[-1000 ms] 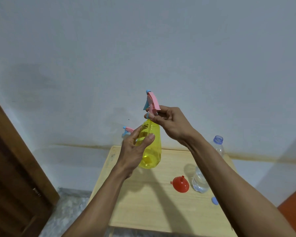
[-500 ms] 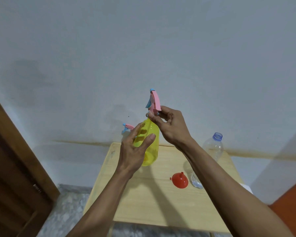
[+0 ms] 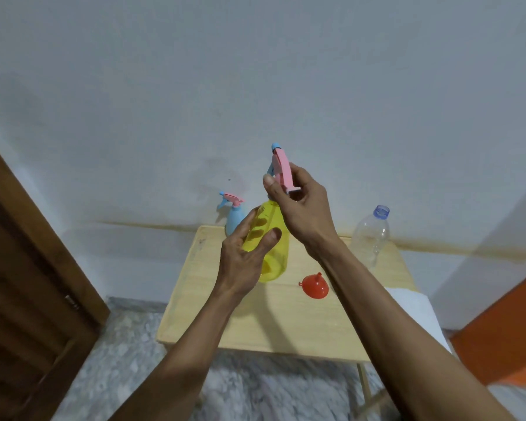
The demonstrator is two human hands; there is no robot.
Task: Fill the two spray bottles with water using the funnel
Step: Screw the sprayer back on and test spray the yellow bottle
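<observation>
I hold a yellow spray bottle (image 3: 274, 256) in the air above the small wooden table (image 3: 286, 323). My left hand (image 3: 243, 259) wraps its body. My right hand (image 3: 301, 211) grips its pink spray head (image 3: 281, 167) at the neck. A light-blue spray bottle (image 3: 233, 215) with a pink head stands at the table's back left, partly hidden by my left hand. The red funnel (image 3: 315, 286) lies wide end down on the table to the right. An uncapped clear plastic water bottle (image 3: 371, 235) stands at the back right.
A brown wooden door (image 3: 22, 268) is on the left. A grey wall rises behind the table. Something white (image 3: 413, 305) and an orange surface (image 3: 504, 323) lie to the right. The floor is speckled grey stone.
The view has tipped down and the table sits lower in frame. My right hand has turned on the pink spray head. The bottle has stayed in both hands.
</observation>
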